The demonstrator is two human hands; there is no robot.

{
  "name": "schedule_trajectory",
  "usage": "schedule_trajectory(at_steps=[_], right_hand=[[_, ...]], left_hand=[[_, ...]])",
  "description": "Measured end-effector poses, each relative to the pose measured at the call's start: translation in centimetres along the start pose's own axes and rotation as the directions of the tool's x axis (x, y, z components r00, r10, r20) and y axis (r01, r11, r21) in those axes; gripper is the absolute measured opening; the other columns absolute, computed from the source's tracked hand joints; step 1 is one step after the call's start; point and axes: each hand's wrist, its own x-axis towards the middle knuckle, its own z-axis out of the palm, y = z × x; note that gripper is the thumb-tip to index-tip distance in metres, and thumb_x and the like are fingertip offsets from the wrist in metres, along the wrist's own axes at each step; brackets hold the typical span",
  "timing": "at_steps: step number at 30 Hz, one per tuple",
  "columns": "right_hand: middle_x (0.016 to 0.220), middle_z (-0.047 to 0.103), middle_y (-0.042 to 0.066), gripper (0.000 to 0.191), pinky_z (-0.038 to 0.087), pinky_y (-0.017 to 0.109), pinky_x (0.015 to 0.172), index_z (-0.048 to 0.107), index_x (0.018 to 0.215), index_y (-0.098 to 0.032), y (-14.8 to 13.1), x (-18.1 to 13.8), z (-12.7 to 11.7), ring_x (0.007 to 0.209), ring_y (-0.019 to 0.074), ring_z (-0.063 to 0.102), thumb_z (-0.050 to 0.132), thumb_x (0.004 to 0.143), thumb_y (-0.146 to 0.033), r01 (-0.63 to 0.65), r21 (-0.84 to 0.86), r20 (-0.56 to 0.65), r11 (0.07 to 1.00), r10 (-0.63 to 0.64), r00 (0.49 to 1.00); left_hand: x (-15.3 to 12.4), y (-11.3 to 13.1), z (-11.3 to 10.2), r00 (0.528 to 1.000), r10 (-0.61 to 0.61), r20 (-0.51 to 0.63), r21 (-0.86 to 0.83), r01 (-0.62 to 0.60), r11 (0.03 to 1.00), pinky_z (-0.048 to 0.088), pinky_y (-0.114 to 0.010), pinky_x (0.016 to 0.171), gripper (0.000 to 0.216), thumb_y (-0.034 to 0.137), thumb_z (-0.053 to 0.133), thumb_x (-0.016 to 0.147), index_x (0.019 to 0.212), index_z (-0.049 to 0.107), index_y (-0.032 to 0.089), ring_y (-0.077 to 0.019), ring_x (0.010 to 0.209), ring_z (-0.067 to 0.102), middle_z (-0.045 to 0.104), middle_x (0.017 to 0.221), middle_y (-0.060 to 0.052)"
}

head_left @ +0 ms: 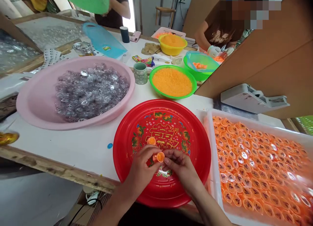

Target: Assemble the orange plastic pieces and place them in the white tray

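Note:
Over a round red tray [200, 154] with a printed fruit pattern, my left hand [143, 165] pinches a small orange cup [160, 157] between thumb and fingers. Orange material shows inside its round mouth. Close against the cup's right side is my right hand [182, 169], thumb and fingers drawn together; whatever they may hold is hidden. A second small orange cup [152, 141] stands on the tray just beyond my left fingers. Orange crumbs are scattered on the tray.
A pink basin [39, 98] of clear plastic pieces is at left. Ahead are a green basin [173, 96] of orange granules and a mug [140, 74]. At right, a white bin [215, 187] holds many orange cups beside a tape dispenser [251, 98]. Two people work across the table.

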Motion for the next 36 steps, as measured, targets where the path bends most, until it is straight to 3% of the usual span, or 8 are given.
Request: schedule_trajectory(at_steps=[2,4,6,9,15,19,25,36], right_hand=[[0.097,0.068,0.010,0.020,0.051,0.041,0.080,0.068,0.100,-0.019,0.0,0.3,-0.9,0.086,0.0245,0.062,0.058,0.084,-0.027,0.115,-0.398,-0.119,0.910,-0.176,0.977],[0.113,0.062,0.013,0.031,0.046,0.048,0.092,0.066,0.114,-0.018,0.0,1.0,-1.7,0.104,0.0304,0.055,0.053,0.085,-0.018,0.111,-0.745,-0.196,0.658,-0.375,0.906],[0.123,0.056,0.015,0.039,0.043,0.052,0.095,0.060,0.124,-0.016,0.1,1.5,-1.9,0.112,0.0342,0.047,0.055,0.086,-0.018,0.045,-0.895,-0.176,0.443,-0.444,0.879],[0.123,0.054,0.015,0.045,0.044,0.051,0.094,0.059,0.125,-0.016,0.5,1.2,-1.0,0.108,0.0345,0.046,0.067,0.081,-0.021,0.083,-0.946,-0.051,0.313,-0.396,0.917],[0.103,0.059,0.007,0.026,0.048,0.038,0.086,0.063,0.098,-0.020,2.5,-3.0,-0.6,0.097,0.0251,0.052,0.056,0.082,-0.002,0.243,-0.877,0.118,0.416,-0.303,0.946],[0.089,0.058,0.004,0.028,0.047,0.027,0.075,0.059,0.076,-0.019,3.1,-4.6,-1.5,0.083,0.0173,0.057,0.044,0.081,0.004,0.204,-0.827,0.087,0.524,-0.239,0.967],[0.064,0.055,-0.002,0.026,0.038,0.019,0.055,0.056,0.059,-0.017,3.3,-3.6,-1.5,0.058,0.0105,0.051,0.048,0.058,0.008,0.159,-0.748,-0.006,0.645,-0.246,0.969],[0.072,0.066,0.000,0.023,0.046,0.019,0.063,0.068,0.070,-0.019,-0.1,-3.1,0.4,0.067,0.0129,0.062,0.053,0.069,-0.002,0.296,-0.721,0.050,0.627,-0.379,0.924]], left_hand=[[-0.5,-0.8,-0.7,0.996,-0.089,0.002,-0.042,0.089,0.995,0.053,-0.026,0.081,0.021,0.011,0.069,0.076,0.093,0.065,0.023,-0.0178,0.094,0.064,0.067,0.099,-0.002],[-1.0,-1.5,-1.3,0.978,-0.207,0.034,-0.067,0.208,0.976,0.054,-0.024,0.075,0.018,0.013,0.066,0.077,0.092,0.065,0.023,-0.0170,0.091,0.064,0.067,0.098,-0.002],[-1.5,-2.0,-1.8,0.953,-0.289,0.093,-0.083,0.297,0.951,0.053,-0.023,0.072,0.015,0.014,0.063,0.078,0.091,0.065,0.023,-0.0162,0.088,0.064,0.066,0.095,-0.001],[-1.8,-2.0,-2.0,0.930,-0.330,0.160,-0.103,0.348,0.932,0.052,-0.025,0.075,0.015,0.013,0.060,0.078,0.091,0.063,0.022,-0.0161,0.088,0.063,0.065,0.094,-0.001],[-1.5,-1.2,-1.2,0.933,-0.318,0.168,-0.085,0.336,0.938,0.048,-0.028,0.077,0.017,0.010,0.059,0.073,0.087,0.063,0.020,-0.0175,0.087,0.061,0.063,0.091,-0.002],[-1.8,-1.2,-0.3,0.917,-0.324,0.232,-0.046,0.343,0.938,0.045,-0.029,0.076,0.016,0.009,0.061,0.071,0.084,0.062,0.019,-0.0182,0.084,0.059,0.063,0.088,-0.002],[-2.9,-1.4,1.8,0.923,-0.275,0.271,-0.063,0.302,0.951,0.041,-0.028,0.069,0.014,0.005,0.059,0.068,0.072,0.060,0.018,-0.0173,0.076,0.055,0.058,0.077,0.000],[-3.9,-1.3,4.1,0.938,-0.245,0.247,-0.184,0.293,0.938,0.043,-0.024,0.062,0.018,0.004,0.061,0.058,0.072,0.062,0.016,-0.0159,0.070,0.055,0.061,0.071,0.001]])
